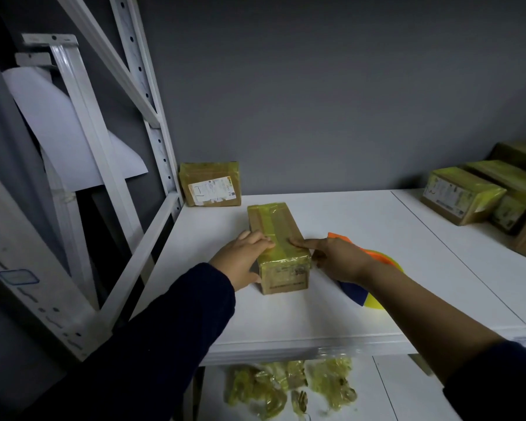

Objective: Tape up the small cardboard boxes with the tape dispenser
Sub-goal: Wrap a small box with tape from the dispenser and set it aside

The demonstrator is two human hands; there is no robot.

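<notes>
**Both hands on a small box, pressing tape flat**

Works at a white shelf (pixel 377 214), with the small cardboard box (pixel 278 232) lying lengthwise near its middle, one short end towards the camera. Holds that box with the left hand (pixel 243 259): fingers curved over the top at the left edge, thumb down by the near left corner. Presses on the yellow tape (pixel 283 258) along the top with the right hand (pixel 337 259), forefinger straight and flat on the strip, tip close to the left fingers, other fingers bent against the box's right side. Cannot tell whether those bent fingers have hold of anything. Covers much of the tape dispenser (pixel 372 253) with the right hand and wrist, just right of the box: orange part visible beyond the hand, blue and yellow below the wrist. Wears a dark sleeve on the left arm; right forearm bare.

Farther back, against the grey wall, a labelled taped box (pixel 210 183), label facing out. At the shelf's right end, a cluster of taped boxes (pixel 462 196). On the lower shelf, crumpled yellow tape scraps (pixel 289 387). At the left, a white rack upright (pixel 152 123).
</notes>
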